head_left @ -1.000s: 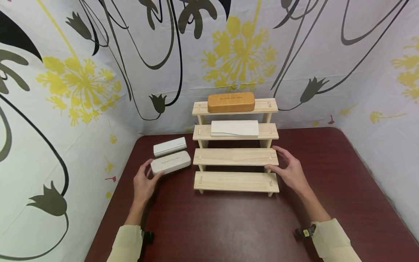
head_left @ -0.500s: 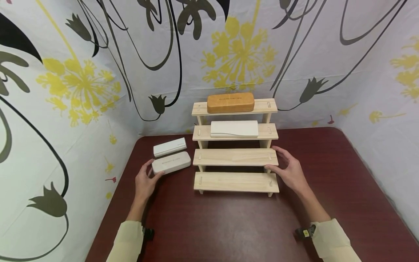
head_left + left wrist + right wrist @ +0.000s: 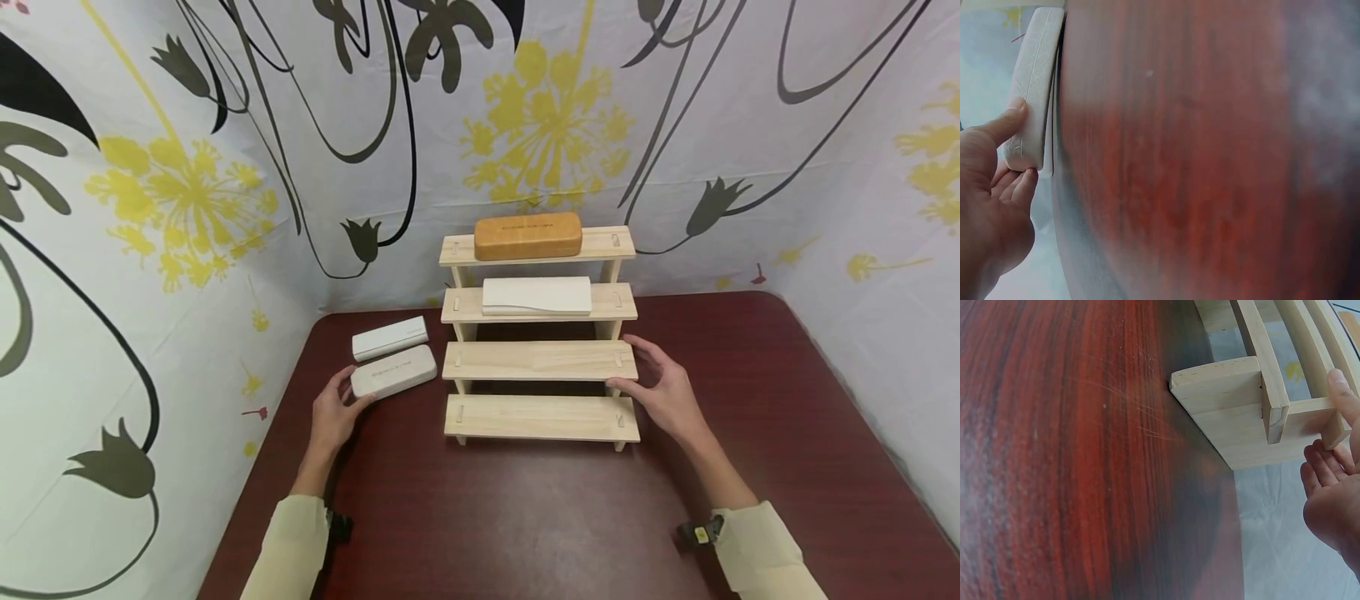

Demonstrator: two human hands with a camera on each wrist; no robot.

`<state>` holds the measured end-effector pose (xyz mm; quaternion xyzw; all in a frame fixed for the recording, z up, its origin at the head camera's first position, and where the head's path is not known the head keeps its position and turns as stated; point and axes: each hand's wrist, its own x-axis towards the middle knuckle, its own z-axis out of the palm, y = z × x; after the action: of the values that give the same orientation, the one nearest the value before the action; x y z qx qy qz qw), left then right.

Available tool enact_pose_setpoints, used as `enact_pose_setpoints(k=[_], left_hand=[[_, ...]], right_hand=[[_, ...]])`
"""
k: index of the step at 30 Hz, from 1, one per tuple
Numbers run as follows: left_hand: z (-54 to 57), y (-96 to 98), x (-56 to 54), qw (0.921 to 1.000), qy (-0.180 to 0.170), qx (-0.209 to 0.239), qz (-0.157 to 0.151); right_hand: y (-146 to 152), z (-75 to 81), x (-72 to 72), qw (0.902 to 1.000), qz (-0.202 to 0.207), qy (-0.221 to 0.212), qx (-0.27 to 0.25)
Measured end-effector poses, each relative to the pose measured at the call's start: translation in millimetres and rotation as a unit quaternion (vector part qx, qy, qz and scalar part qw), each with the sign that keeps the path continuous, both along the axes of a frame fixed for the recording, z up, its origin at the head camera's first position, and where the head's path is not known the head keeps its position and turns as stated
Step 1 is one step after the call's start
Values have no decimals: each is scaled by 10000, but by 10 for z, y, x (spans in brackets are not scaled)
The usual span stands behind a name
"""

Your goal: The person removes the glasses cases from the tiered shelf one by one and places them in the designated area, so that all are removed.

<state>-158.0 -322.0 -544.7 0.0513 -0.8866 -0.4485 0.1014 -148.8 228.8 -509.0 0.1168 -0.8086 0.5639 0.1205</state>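
Grey-white is the case [image 3: 394,372] that the left hand [image 3: 330,412] pinches by its left end, thumb on the near side and fingers round the far side. It is at the left part of the dark red table [image 3: 525,517], but I can't tell if it is lifted or just resting. Right behind it lies a thinner white case [image 3: 390,337], and no hand is on that one.

Next comes the wooden stand [image 3: 540,417], with four steps like little stairs. On the top step [image 3: 608,242] sits a brown case [image 3: 528,237], and on the second step [image 3: 615,302] lies a cream case [image 3: 537,296] with a flap.

Over on the right, the right hand [image 3: 667,396] holds the right end of the third step [image 3: 540,360], thumb in front and fingers behind. So the hands are well apart, and each one has hold of something.

Two cases are up on the stand and two are not, so I think the job is about half done. The grey-white one and the white one look like what is left.
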Motion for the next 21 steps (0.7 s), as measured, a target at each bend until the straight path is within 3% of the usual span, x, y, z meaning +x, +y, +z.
enact_pose_setpoints(k=[9,17,21], left_hand=[[-6,-11,-59,9991,-172,-384,31],[48,-20,-110,9963,-474,-719,6],[74,-34,-142,9947,-644,-805,-44]], right_hand=[[-34,53,22,10000,-34,21,59],[15,-12,-11,10000,19,-15,-73],[-11,29,7,10000,-59,-11,57]])
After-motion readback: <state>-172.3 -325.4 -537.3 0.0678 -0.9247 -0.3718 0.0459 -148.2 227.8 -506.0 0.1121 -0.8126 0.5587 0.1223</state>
